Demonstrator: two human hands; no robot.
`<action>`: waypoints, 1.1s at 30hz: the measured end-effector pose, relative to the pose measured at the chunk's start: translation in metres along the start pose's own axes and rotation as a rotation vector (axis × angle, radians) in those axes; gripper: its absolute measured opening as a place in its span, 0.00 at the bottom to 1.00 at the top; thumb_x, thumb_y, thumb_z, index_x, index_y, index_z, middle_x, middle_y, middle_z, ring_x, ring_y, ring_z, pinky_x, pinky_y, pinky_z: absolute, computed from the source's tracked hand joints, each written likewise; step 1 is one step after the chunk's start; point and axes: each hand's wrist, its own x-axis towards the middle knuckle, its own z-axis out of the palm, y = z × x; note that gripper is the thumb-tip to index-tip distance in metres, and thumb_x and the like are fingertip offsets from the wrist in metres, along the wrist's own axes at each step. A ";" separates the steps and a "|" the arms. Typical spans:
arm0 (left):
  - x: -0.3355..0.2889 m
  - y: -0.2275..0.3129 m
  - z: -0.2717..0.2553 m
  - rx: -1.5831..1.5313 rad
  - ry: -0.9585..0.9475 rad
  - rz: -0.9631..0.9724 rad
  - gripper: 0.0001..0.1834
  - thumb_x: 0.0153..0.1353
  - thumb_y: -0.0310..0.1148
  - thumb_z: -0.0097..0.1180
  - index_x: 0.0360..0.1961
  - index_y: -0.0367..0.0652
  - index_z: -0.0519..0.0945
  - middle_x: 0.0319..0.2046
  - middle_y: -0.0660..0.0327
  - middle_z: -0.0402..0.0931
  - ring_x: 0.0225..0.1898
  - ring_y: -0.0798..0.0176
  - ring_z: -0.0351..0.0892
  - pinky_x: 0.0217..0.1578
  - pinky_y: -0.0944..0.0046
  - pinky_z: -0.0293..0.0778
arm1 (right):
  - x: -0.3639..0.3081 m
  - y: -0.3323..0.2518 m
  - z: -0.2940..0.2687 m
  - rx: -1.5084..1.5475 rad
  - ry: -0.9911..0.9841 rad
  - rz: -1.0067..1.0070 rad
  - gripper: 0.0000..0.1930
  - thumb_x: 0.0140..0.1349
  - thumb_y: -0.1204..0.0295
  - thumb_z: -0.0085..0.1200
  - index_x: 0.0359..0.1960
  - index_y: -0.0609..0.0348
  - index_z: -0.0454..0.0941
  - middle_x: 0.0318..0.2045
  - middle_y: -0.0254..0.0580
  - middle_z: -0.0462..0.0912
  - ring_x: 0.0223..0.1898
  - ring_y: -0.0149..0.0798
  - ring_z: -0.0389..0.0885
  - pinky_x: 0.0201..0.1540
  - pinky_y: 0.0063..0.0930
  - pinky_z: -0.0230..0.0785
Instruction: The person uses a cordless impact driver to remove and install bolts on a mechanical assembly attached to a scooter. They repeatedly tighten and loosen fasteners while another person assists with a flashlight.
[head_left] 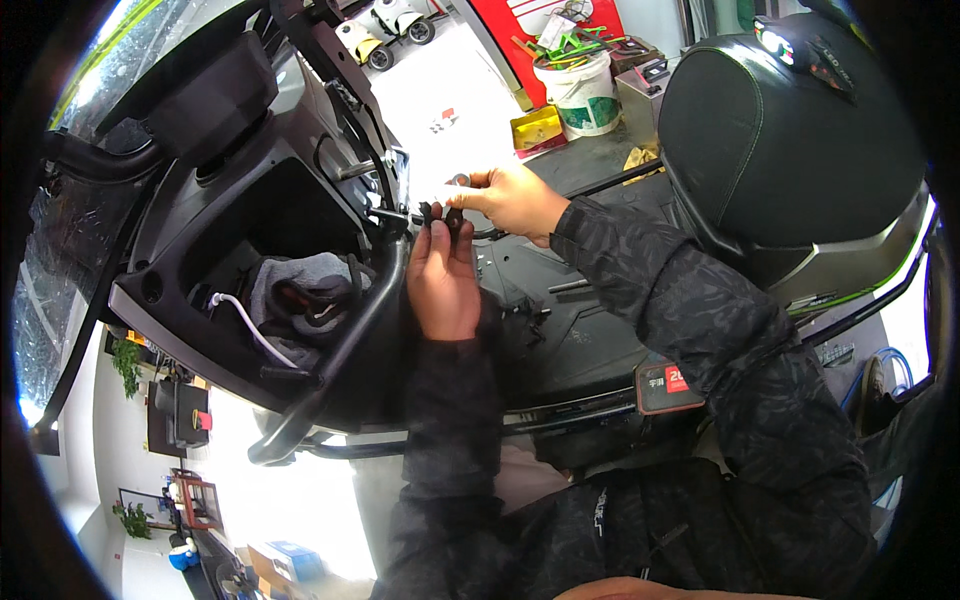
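My left hand (446,285) is raised, its fingertips closed around a small black clamp-like part (453,219) whose exact kind I cannot make out. My right hand (518,200) meets it from the right, thumb and forefinger pinched at the top of the same part. Just left of the fingers is the end of a metal rod or bolt (388,213) by the scooter's black tubular frame bar (385,290). Below the hands lies the scooter's dark footboard (560,345), with several small dark fittings (527,312) on it.
A grey cloth (300,290) and white cable (245,325) fill the scooter's front storage pocket. At right is the black seat (800,145). Behind stand a white bucket of tools (580,95) and yellow tray (538,130). A red-and-black case (665,388) sits by the footboard's near edge.
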 end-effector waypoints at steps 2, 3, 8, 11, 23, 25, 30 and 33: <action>0.003 -0.009 0.007 0.030 0.081 0.094 0.13 0.77 0.31 0.52 0.56 0.37 0.79 0.47 0.61 0.81 0.45 0.67 0.80 0.50 0.66 0.77 | 0.004 0.004 0.000 -0.195 0.082 0.022 0.16 0.67 0.64 0.64 0.48 0.64 0.87 0.38 0.42 0.90 0.34 0.29 0.82 0.41 0.28 0.74; 0.006 -0.013 0.011 0.055 0.190 0.095 0.12 0.77 0.31 0.52 0.54 0.37 0.80 0.43 0.63 0.81 0.41 0.69 0.80 0.46 0.67 0.78 | 0.006 0.005 0.001 -0.254 0.077 -0.030 0.16 0.68 0.63 0.63 0.48 0.64 0.87 0.38 0.44 0.89 0.34 0.30 0.82 0.41 0.28 0.75; 0.021 -0.032 0.029 -0.062 0.321 0.398 0.09 0.75 0.31 0.56 0.43 0.34 0.79 0.38 0.60 0.80 0.37 0.68 0.79 0.43 0.68 0.77 | 0.003 0.000 -0.001 -0.472 0.139 -0.155 0.18 0.71 0.61 0.58 0.48 0.65 0.86 0.30 0.52 0.87 0.31 0.39 0.85 0.38 0.34 0.76; 0.030 -0.036 0.031 -0.076 0.344 0.455 0.09 0.76 0.29 0.53 0.41 0.34 0.80 0.39 0.59 0.80 0.41 0.68 0.79 0.47 0.68 0.75 | -0.007 -0.004 -0.008 -0.411 0.145 0.049 0.19 0.72 0.60 0.55 0.42 0.70 0.83 0.26 0.50 0.84 0.29 0.38 0.84 0.35 0.35 0.74; 0.051 -0.053 0.017 -0.061 0.429 0.470 0.07 0.70 0.20 0.56 0.48 0.35 0.79 0.48 0.55 0.83 0.49 0.62 0.80 0.56 0.61 0.74 | 0.005 -0.035 0.013 -0.956 0.057 -0.288 0.12 0.70 0.68 0.52 0.42 0.67 0.82 0.29 0.60 0.84 0.34 0.61 0.84 0.40 0.45 0.76; 0.053 -0.057 0.017 -0.121 0.359 0.567 0.08 0.69 0.21 0.58 0.48 0.35 0.81 0.49 0.54 0.83 0.51 0.61 0.80 0.58 0.59 0.73 | 0.010 -0.043 0.021 -0.916 0.114 -0.210 0.13 0.69 0.68 0.53 0.41 0.67 0.82 0.28 0.60 0.84 0.33 0.60 0.84 0.40 0.46 0.77; 0.056 -0.082 0.007 -0.272 0.167 0.490 0.14 0.74 0.30 0.52 0.57 0.36 0.77 0.55 0.57 0.78 0.58 0.61 0.76 0.61 0.60 0.70 | 0.019 -0.034 0.048 -1.158 0.359 -0.324 0.10 0.67 0.69 0.55 0.37 0.66 0.80 0.32 0.61 0.83 0.34 0.64 0.83 0.37 0.48 0.74; 0.059 -0.098 -0.011 -0.624 -0.132 0.259 0.25 0.80 0.40 0.41 0.71 0.40 0.64 0.70 0.55 0.67 0.71 0.57 0.64 0.72 0.57 0.58 | 0.021 -0.017 0.061 -1.134 0.469 -0.375 0.07 0.64 0.76 0.56 0.42 0.65 0.78 0.39 0.60 0.84 0.41 0.60 0.83 0.44 0.45 0.75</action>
